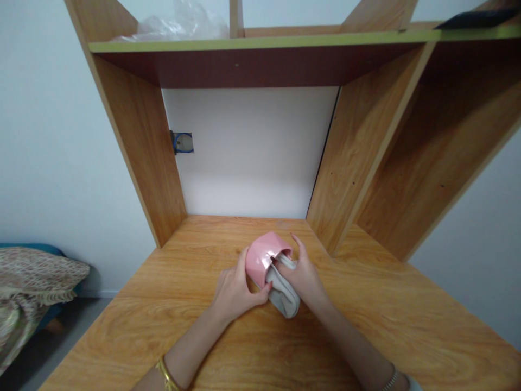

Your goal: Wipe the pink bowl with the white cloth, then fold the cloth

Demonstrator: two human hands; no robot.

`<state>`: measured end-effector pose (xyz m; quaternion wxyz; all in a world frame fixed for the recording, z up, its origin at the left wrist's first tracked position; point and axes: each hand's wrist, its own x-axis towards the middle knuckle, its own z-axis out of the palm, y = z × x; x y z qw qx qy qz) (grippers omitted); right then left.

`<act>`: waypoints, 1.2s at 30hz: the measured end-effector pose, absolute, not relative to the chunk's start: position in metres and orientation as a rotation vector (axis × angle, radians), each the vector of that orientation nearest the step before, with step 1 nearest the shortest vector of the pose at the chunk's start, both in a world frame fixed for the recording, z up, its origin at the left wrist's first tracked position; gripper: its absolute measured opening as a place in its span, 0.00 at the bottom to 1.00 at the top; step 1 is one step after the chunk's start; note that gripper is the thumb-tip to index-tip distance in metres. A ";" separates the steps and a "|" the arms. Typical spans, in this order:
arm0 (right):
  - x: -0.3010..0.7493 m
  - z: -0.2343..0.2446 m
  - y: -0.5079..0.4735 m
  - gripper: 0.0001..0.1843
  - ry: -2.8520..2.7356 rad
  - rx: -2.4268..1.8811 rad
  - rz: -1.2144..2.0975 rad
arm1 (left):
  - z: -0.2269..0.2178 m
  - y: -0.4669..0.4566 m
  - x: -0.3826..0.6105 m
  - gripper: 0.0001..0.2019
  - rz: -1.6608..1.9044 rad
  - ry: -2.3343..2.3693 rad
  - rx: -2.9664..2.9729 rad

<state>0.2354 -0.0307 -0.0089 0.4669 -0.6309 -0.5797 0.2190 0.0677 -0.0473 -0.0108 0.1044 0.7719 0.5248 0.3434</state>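
A glossy pink bowl [260, 258] is tilted on its side above the wooden desk, its opening turned toward my right hand. My left hand [240, 288] grips the bowl from the left, with the thumb at its lower rim. A folded light grey cloth [283, 293] sticks out of the opening and hangs below it. My right hand [303, 274] holds the cloth, its fingers partly inside the bowl and hidden there. One finger of that hand is raised past the rim.
The wooden desktop [183, 326] spreads around both hands. Upright panels and a green-edged shelf [260, 43] stand behind, with clear plastic [179, 24] on top. A blanket-covered piece of furniture [36, 277] is at the left.
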 end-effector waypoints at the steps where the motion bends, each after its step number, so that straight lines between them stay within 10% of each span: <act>1: 0.237 -0.009 -0.030 0.42 -1.434 -1.552 0.525 | -0.011 -0.047 0.068 0.42 1.011 1.542 2.295; 36: 0.230 -0.019 -0.028 0.33 -1.236 -1.174 0.809 | -0.020 -0.040 0.073 0.40 1.101 1.179 1.897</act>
